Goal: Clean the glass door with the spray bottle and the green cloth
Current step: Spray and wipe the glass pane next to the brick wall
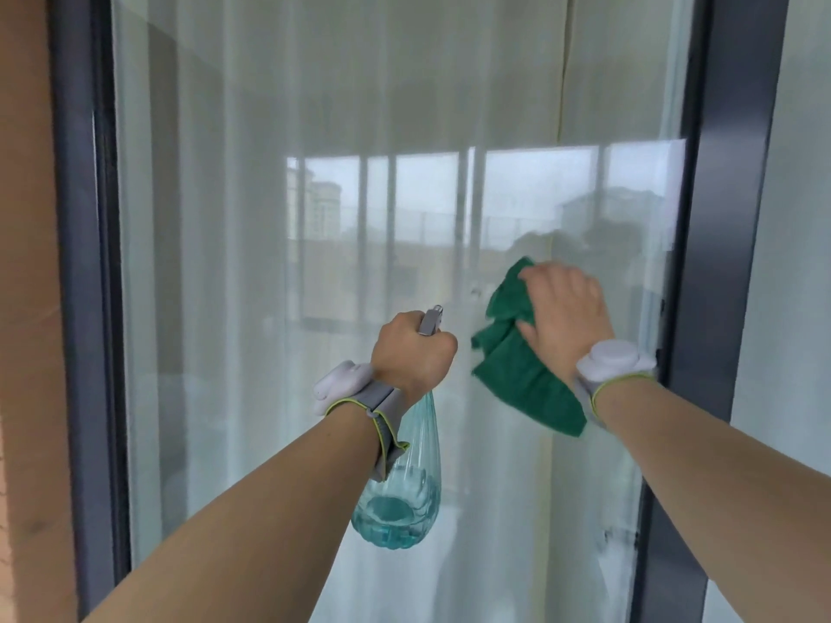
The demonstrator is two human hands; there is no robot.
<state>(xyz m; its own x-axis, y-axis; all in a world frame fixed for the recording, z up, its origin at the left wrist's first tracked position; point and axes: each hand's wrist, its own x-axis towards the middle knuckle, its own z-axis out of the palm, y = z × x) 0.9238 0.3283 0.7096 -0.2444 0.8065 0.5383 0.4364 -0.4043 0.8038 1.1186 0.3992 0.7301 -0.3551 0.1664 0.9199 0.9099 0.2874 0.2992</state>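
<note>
Head view: the wiping step looks to be in hand. The green cloth [517, 353] is pressed flat on the glass door [314, 218] by the right hand [564, 308], fingers spread. Just left of the cloth, the spray bottle [400, 483] is gripped by the left hand [411, 353], fingers curled round its neck. Next, wider strokes are probably needed.

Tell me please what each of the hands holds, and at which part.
The left hand grips the spray bottle at its neck, below the grey nozzle. The right hand presses the green cloth flat on the glass door, covering the cloth's upper part.
</note>
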